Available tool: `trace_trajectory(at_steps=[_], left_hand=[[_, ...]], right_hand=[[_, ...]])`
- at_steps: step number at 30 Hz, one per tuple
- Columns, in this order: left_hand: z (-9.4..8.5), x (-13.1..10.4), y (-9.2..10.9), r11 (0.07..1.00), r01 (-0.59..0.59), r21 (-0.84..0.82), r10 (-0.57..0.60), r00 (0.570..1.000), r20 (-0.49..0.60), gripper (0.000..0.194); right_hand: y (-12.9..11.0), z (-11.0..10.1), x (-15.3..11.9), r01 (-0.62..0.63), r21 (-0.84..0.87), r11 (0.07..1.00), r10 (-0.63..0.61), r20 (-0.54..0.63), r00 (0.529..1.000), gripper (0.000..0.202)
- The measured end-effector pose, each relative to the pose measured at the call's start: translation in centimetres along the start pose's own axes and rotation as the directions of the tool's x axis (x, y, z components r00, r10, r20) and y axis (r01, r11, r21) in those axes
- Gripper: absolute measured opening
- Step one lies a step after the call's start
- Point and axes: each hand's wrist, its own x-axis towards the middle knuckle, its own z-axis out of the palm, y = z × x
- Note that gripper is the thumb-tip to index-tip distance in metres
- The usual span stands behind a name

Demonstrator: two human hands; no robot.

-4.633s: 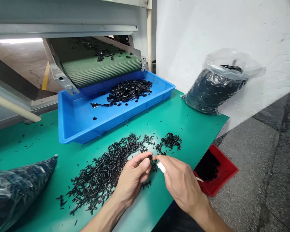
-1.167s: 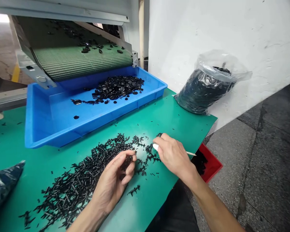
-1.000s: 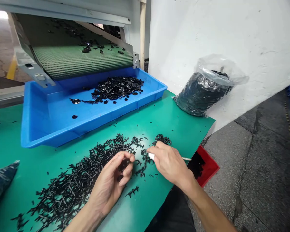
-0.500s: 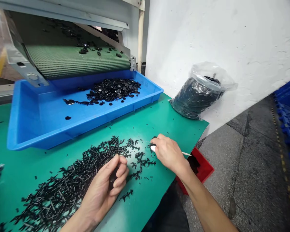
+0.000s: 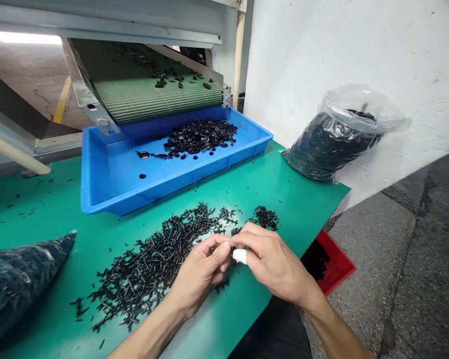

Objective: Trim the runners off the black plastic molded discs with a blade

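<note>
My left hand (image 5: 202,271) is closed in a pinch over the green tabletop (image 5: 243,194), thumb against the curled fingers. Whatever sits in that pinch is too small and hidden to make out. My right hand (image 5: 277,259) meets it, its fingertips pinched together right at the left thumb and index finger. A white wrap (image 5: 240,256) covers the right thumb. Under and beside the hands lies a wide heap of small black plastic stick-like pieces (image 5: 164,254), some still branched. A smaller black pile (image 5: 265,218) lies just beyond the right hand.
A blue tray (image 5: 172,184) holds black round parts (image 5: 202,137) below a green conveyor belt (image 5: 160,102). Clear bags of dark parts stand at right (image 5: 333,144) and left (image 5: 18,279). A red bin (image 5: 336,271) sits below the table's right edge.
My right hand has come left from the small pile to meet my left hand. The pale stick that showed behind it is out of sight. The view has swung left.
</note>
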Motion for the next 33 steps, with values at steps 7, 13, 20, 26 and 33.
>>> trace_trajectory(at_steps=[7, 13, 20, 26, 33], left_hand=[[0.0, 0.0, 0.0, 0.996, -0.037, -0.085, 0.027, 0.993, -0.116, 0.037], [0.6, -0.1, -0.2, 0.991, -0.085, -0.107, 0.065, 0.981, -0.183, 0.034], [0.7, -0.2, -0.5, 0.993, -0.107, -0.058, 0.091, 0.971, -0.221, 0.033], [0.7, -0.4, -1.2, 0.991, -0.133, 0.019, 0.132, 0.944, -0.301, 0.031], [-0.3, -0.4, -1.0, 0.981, -0.116, 0.155, 0.152, 0.957, -0.245, 0.038]], right_hand=[[1.0, 0.9, -1.2, -0.010, -0.034, 0.999, 0.006, -0.134, 0.991, 0.041], [0.7, 3.5, -2.5, -0.079, -0.359, 0.930, -0.037, -0.305, 0.952, 0.030], [0.0, 4.9, -2.4, -0.125, -0.432, 0.893, -0.028, -0.330, 0.944, 0.028], [-0.7, 6.3, -2.2, -0.199, -0.422, 0.885, 0.030, -0.374, 0.927, 0.025], [0.0, 3.0, -1.2, -0.252, 0.059, 0.966, 0.255, -0.050, 0.966, 0.024]])
